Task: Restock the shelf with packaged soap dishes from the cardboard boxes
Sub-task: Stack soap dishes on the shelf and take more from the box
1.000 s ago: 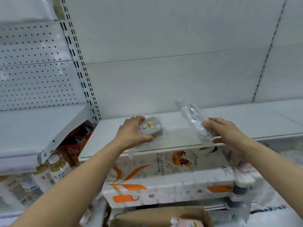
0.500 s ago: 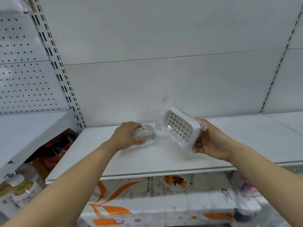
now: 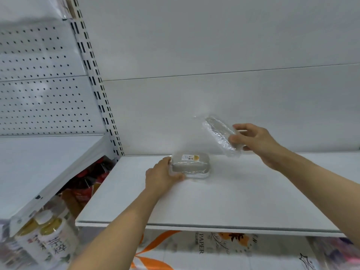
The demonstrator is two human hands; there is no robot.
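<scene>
While the left hand (image 3: 162, 177) holds the grey soap dish (image 3: 190, 166) flat on the shelf (image 3: 214, 201), its small label unreadable, the right hand (image 3: 255, 142) has its grip closed around a wrapped white soap dish (image 3: 220, 136), tilted above the shelf. Below the shelf, packaging (image 3: 200, 248) reads "PAPER".

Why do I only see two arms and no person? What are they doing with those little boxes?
The camera sits on the person's head and looks down, so you see only their arms. They are filling a white shelf in a shop. The left hand holds a grey soap dish wrapped in plastic, which rests on the shelf. The right hand holds a second wrapped dish up in the air, tilted, not yet put down. Below the shelf are paper packs, and bottles stand at the lower left.
</scene>
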